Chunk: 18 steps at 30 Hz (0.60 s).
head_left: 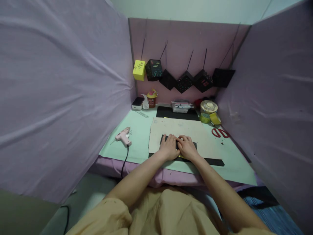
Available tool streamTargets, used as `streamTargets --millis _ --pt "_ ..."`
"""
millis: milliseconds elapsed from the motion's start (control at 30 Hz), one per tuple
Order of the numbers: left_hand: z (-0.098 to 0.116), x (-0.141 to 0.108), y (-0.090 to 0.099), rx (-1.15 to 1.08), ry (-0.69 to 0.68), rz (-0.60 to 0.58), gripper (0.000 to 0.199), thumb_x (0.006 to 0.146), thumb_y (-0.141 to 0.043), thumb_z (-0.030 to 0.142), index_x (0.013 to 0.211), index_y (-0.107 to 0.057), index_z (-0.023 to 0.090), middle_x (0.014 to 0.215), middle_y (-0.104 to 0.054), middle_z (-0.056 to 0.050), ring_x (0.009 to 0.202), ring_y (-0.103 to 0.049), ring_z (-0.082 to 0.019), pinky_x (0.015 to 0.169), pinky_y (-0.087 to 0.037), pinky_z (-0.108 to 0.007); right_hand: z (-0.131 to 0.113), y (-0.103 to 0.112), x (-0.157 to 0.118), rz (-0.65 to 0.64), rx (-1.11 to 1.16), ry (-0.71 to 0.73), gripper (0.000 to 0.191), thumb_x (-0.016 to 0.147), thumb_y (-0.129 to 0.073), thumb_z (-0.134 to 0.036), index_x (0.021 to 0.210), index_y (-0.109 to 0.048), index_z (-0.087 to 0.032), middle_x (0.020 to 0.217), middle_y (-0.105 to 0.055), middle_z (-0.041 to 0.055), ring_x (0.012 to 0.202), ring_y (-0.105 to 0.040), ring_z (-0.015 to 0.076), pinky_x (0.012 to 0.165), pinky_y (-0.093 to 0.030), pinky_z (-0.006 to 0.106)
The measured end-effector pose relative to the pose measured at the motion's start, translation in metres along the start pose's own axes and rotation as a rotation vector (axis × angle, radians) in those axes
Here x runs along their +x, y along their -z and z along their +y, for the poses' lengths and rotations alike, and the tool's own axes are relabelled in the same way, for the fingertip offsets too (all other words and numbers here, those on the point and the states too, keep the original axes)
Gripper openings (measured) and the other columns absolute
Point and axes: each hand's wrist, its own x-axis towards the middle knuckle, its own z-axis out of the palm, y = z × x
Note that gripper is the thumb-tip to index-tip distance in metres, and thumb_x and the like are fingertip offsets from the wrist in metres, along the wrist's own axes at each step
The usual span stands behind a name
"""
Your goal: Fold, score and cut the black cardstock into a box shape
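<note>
A small piece of black paper (pixel 195 144) lies on a large cream-coloured sheet of board (pixel 181 125), with both hands on top of it. My left hand (pixel 169 147) rests with its fingers stretched forward over the left part of the paper. Close beside it, almost touching, my right hand (pixel 187 148) presses on the right part, its fingers somewhat bent. Under the hands a bit of yellow shows at the near side. A long black strip (pixel 214 162) runs along the near edge of the board, partly covered by the wrists.
A pink glue gun (pixel 124 136) with a black cord lies left. Red-handled scissors (pixel 220 133), yellow tape (pixel 215 118) and a round tin (pixel 208 106) are at right. Behind stand a box of pens (pixel 181 106) and a red cup (pixel 151 99). Decorated cubes (pixel 154 69) hang above; cloth walls flank the table.
</note>
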Motion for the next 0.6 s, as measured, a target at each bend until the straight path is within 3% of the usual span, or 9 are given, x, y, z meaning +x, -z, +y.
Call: streamTargets --millis 267,400,600 --pt "-0.013 -0.006 0.000 -0.012 0.077 0.020 0.089 0.086 -0.035 0.067 0.146 -0.032 0.002 0.155 -0.028 -0.021 0.145 -0.021 -0.029 0.119 -0.009 -0.046 -0.001 0.006 -0.011 0.034 -0.055 -0.032 0.042 0.095 -0.038 -0.025 0.129 -0.060 -0.016 0.127 -0.058 0.0096 0.110 -0.046 0.0266 0.098 -0.037 0.036" --pt "-0.023 -0.012 0.007 -0.011 0.149 0.007 0.100 0.081 -0.036 0.075 0.146 -0.031 -0.001 0.155 -0.027 -0.023 0.146 -0.020 -0.033 0.119 -0.009 -0.046 0.015 0.011 -0.032 0.055 -0.099 -0.089 0.042 0.095 -0.036 -0.025 0.128 -0.059 -0.012 0.127 -0.059 0.0117 0.110 -0.046 0.0285 0.097 -0.037 0.038" --pt "-0.025 -0.015 0.010 -0.009 0.191 -0.010 0.099 0.082 -0.034 0.075 0.147 -0.030 0.000 0.156 -0.023 -0.022 0.147 -0.018 -0.031 0.120 -0.006 -0.046 0.039 0.014 -0.059 0.111 -0.212 -0.229 0.042 0.096 -0.036 -0.029 0.126 -0.060 -0.013 0.126 -0.060 0.0120 0.108 -0.048 0.0300 0.092 -0.041 0.041"
